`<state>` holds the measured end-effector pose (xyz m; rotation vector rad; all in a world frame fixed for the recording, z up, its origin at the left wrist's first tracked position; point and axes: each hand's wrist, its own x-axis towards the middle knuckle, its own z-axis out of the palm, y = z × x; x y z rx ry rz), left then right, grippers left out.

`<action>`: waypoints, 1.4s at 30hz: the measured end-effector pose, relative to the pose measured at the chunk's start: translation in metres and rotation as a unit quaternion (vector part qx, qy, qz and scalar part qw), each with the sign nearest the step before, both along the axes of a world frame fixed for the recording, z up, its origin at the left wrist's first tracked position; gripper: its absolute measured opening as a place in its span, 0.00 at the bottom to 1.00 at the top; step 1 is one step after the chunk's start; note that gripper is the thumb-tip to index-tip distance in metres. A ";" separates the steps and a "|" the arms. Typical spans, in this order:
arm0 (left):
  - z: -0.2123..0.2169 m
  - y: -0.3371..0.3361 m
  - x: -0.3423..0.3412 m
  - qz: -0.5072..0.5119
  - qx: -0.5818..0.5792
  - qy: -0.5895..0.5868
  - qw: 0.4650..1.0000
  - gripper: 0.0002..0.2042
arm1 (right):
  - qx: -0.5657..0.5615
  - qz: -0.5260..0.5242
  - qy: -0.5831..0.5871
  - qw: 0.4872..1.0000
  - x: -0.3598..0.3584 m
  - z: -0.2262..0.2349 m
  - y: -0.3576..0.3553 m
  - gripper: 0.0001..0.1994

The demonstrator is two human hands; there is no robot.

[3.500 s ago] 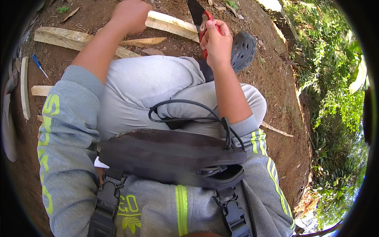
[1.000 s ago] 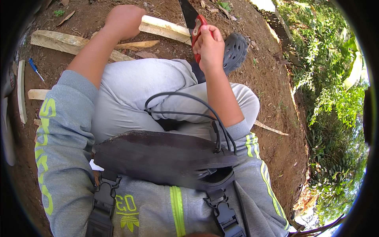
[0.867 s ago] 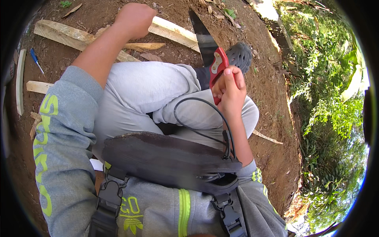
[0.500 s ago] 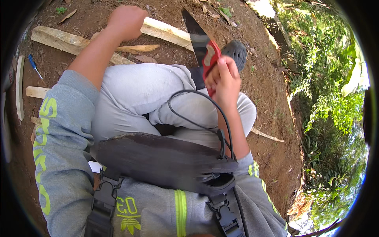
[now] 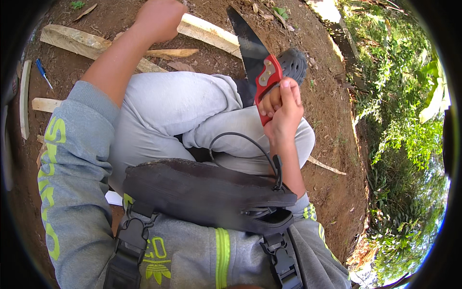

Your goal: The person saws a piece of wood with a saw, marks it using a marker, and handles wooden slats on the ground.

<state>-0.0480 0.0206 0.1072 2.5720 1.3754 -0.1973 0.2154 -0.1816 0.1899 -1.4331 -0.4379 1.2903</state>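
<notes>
Right hand (image 5: pixel 283 108) is wrapped tight around the red handle of a handsaw (image 5: pixel 257 65), its dark blade slanting up and away toward a pale plank (image 5: pixel 207 32). Left hand (image 5: pixel 159 18), curled loosely, presses beside that plank. Judging by this, sawing is underway; next the blade must meet the wood squarely.

A blue-handled screwdriver (image 5: pixel 43 73) lay on the dirt far left of the grip, beside a thin pale wood strip (image 5: pixel 23 103) at the left edge. A dark perforated clog (image 5: pixel 292 63) sat just right of the grip. Green bushes (image 5: pixel 404 135) filled the slope further right.
</notes>
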 end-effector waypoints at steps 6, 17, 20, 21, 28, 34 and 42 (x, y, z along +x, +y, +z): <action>-0.002 0.000 -0.014 0.011 0.019 -0.004 1.000 0.11 | 0.013 0.006 0.001 1.000 -0.018 -0.054 0.075 0.08; -0.013 -0.007 -0.017 0.014 -0.007 0.010 1.000 0.12 | 0.013 0.034 -0.053 0.998 -0.024 -0.070 0.094 0.09; -0.022 -0.005 -0.016 0.015 -0.025 0.024 0.999 0.13 | -0.024 0.014 0.009 1.000 -0.008 -0.026 0.051 0.09; -0.025 0.002 -0.020 0.020 -0.019 0.028 0.999 0.13 | -0.021 0.033 0.001 0.999 0.000 -0.002 0.027 0.08; -0.010 -0.007 -0.010 0.008 -0.015 0.010 1.000 0.13 | 0.004 0.014 -0.013 1.000 -0.014 -0.044 0.064 0.09; -0.004 0.009 -0.010 0.011 -0.012 0.010 1.000 0.13 | 0.000 0.048 -0.029 0.998 -0.004 -0.046 0.053 0.07; -0.011 0.003 -0.007 -0.002 -0.044 0.048 0.998 0.15 | 0.004 0.007 -0.067 0.998 -0.019 -0.043 0.061 0.07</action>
